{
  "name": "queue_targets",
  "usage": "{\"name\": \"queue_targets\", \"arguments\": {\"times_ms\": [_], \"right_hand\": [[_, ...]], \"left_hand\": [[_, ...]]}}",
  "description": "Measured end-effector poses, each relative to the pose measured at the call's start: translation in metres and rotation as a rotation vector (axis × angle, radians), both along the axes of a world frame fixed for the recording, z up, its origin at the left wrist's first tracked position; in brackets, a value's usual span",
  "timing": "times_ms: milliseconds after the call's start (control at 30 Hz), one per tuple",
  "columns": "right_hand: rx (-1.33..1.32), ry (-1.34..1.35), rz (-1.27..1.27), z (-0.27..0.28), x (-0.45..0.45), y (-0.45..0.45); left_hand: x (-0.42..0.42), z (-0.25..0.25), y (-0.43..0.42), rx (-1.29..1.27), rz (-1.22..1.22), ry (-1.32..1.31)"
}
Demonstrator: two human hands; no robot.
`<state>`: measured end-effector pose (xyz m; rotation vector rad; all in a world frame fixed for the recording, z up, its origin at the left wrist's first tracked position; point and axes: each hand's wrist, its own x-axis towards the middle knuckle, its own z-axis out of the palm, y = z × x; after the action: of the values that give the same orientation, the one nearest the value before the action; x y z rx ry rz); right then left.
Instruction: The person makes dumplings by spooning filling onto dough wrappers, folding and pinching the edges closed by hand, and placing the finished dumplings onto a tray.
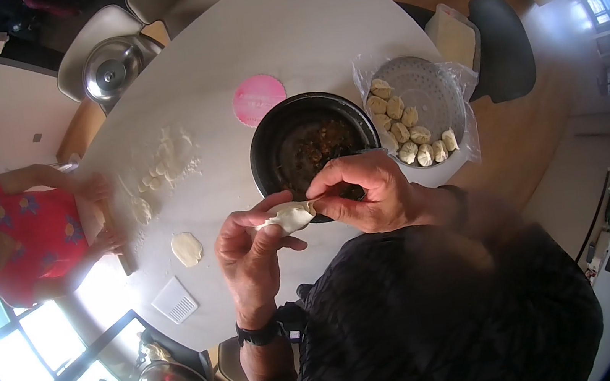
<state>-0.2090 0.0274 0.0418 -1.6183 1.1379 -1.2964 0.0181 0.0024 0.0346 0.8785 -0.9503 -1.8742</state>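
Note:
A pale folded dumpling [289,219] is held between both hands, over the near rim of a black pan [264,157] with dark chopped filling [322,144] in it. My left hand [253,253] has its thumb and fingers around the dumpling's left part. My right hand [367,191] pinches the right end of its edge with thumb and forefinger. Right of the pan, a round perforated metal tray [430,89] on clear plastic bears several finished dumplings [396,107]. A flat dough round [187,249] lies on the table to the left.
Across the white table [321,19], a person in red holds a rolling pin [117,238] near floured dough pieces [157,175]. A pink disc [259,99] lies behind the pan. A white slotted object [175,300] is at the near left edge. Chairs [502,49] stand around.

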Motion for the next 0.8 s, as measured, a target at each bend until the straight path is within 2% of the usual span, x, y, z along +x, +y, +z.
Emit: {"name": "queue_targets", "arguments": {"times_ms": [200,400,600,800], "right_hand": [[-0.104,-0.033,0.117,-0.011,0.0,-0.007],[-0.061,0.018,0.114,0.005,0.003,-0.006],[-0.101,0.012,0.159,-0.006,0.0,-0.008],[-0.031,0.028,0.179,0.001,-0.003,-0.013]], "left_hand": [[-0.001,0.006,0.0,-0.015,-0.018,-0.048],[0.0,0.007,0.0,-0.074,0.005,-0.117],[-0.003,0.015,0.0,-0.092,-0.03,-0.177],[-0.006,0.018,0.0,-0.122,-0.039,-0.191]]}}
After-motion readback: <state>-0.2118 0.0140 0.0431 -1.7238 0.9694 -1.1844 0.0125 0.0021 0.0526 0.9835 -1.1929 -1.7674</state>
